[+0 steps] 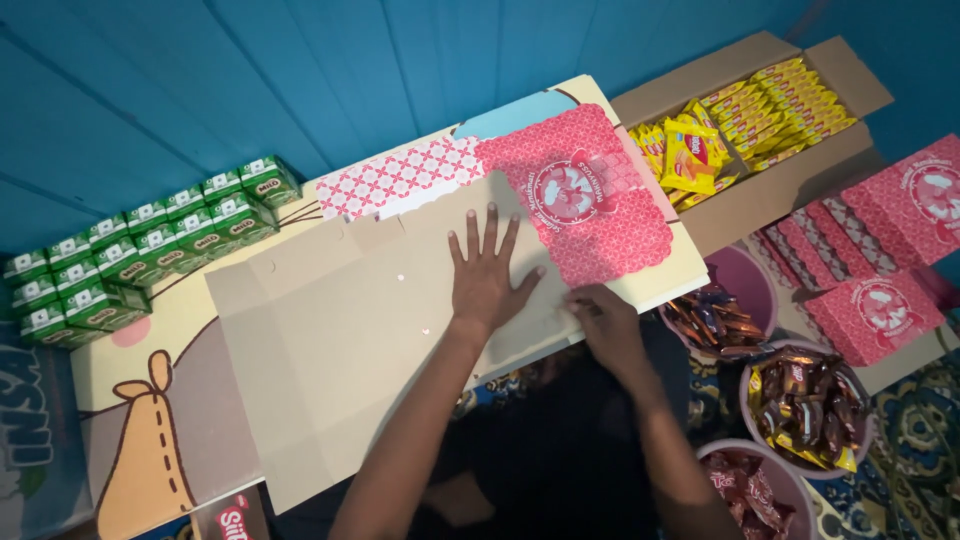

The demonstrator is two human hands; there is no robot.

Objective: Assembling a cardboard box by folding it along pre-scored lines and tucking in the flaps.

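In the head view, an unfolded cardboard box blank [350, 320] is kept flat on the low table [120, 370] by the left hand [487, 275], spread open with fingers apart and pressed palm-down, seemingly so the sheet cannot shift, while the right hand [605, 320] is closed in a pinch on the blank's near edge just beside it. Beyond the hands a pink patterned sheet [590, 200] is overlapped; green drink cartons [140, 250] are stacked well left, a snack carton [740, 120], pink boxes [880, 260] and sweet bowls [800, 400] crowd the right.
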